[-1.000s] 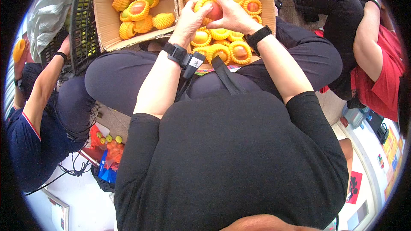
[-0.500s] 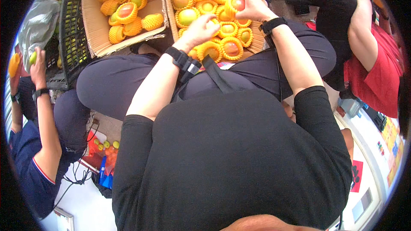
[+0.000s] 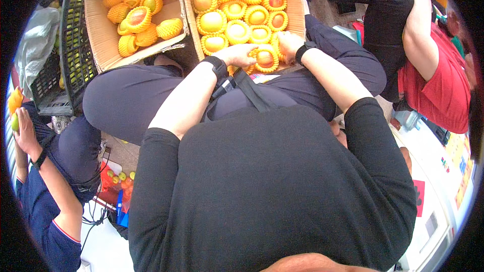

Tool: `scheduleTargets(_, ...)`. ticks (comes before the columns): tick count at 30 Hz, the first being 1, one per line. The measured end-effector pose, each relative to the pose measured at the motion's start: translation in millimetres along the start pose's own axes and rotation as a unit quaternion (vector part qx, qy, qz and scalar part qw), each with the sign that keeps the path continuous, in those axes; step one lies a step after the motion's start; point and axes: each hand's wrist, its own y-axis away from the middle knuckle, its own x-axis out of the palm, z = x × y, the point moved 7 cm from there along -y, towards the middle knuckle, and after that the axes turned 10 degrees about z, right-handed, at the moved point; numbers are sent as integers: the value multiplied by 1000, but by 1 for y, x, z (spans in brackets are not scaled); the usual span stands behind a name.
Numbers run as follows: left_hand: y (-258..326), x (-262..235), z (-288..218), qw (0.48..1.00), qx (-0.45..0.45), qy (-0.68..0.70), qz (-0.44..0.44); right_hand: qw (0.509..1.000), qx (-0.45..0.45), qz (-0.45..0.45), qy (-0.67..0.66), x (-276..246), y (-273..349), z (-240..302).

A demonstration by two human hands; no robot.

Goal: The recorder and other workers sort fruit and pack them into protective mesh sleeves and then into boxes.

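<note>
At the cardboard box's (image 3: 296,0) near end, we note one round fruit (image 3: 265,57), scalloped yellow foam netting (image 3: 273,66), between left hand (image 3: 239,55) and right hand (image 3: 291,46); fingers curled, grasp we cannot tell.

The floor (image 3: 127,150) is grey-brown and shows at left and at upper right. A white surface (image 3: 105,247) occupies the lower left. A white unit (image 3: 429,163) with a curved edge stands at right, bearing a red sheet (image 3: 419,199). Yellow print (image 3: 460,163) lines the right rim. Light is bright, palest at lower left.
</note>
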Motion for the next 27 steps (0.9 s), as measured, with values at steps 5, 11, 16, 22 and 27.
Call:
scheduleTargets(5, -2, 2, 1, 999, 43, -26, 12, 995, -58, 72, -28, 6, -7, -5)
scheduleTargets(11, 7, 2, -1, 999, 20, 16, 39, 998, -38, 23, -32, 15, -13, 0)
scheduleTargets(16, 1, 3, 15, 1000, 18, 7, -10, 997, -65, 3, 38, 10, -8, 3)
scheduleTargets(22, 11, -25, 45, 991, -64, 31, -111, 982, -130, -132, 19, -51, 22, 29)
scheduleTargets(27, 35, -52, 61, 966, -143, 74, -204, 976, -217, 14, 33, -19, 26, 72)
